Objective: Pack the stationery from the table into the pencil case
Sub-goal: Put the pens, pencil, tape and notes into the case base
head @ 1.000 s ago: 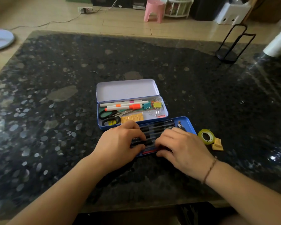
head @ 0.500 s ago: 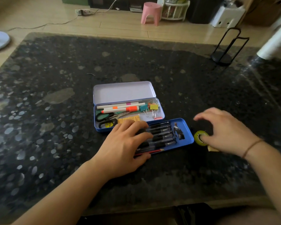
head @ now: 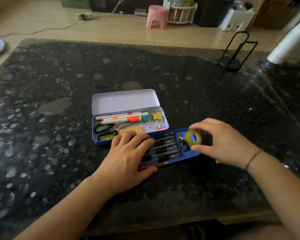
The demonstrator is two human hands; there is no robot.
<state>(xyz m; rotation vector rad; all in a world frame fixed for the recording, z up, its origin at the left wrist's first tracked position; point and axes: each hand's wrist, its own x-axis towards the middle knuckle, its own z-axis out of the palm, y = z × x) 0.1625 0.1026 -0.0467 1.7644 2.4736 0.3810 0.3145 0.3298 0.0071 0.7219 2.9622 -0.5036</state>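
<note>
A blue tin pencil case [head: 96, 142] lies open, its pale lid [head: 124, 101] flat behind it. Inside are white markers [head: 121, 116], scissors [head: 105, 129], yellow notes and binder clips [head: 157, 117]. In front lies a blue tray [head: 194, 154] filled with several black pens [head: 164, 147] and a red pencil [head: 154, 165]. My left hand [head: 126, 158] rests flat on the pens, fingers spread. My right hand [head: 222, 142] pinches a yellow-green tape roll [head: 193, 137] just above the tray's right end. A small yellow item [head: 218, 161] peeks from under my right wrist.
The dark speckled table [head: 59, 135] stretches wide on all sides. A black wire stand [head: 232, 58] sits at the back right, beside a white cylinder [head: 291, 44]. Beyond the table's far edge are a pink stool [head: 156, 17] and a cable on the floor.
My right hand left the pens, reached right to the tape roll on the table, took hold of it and lifted it back over the tray's right end. My left hand stayed on the pens.
</note>
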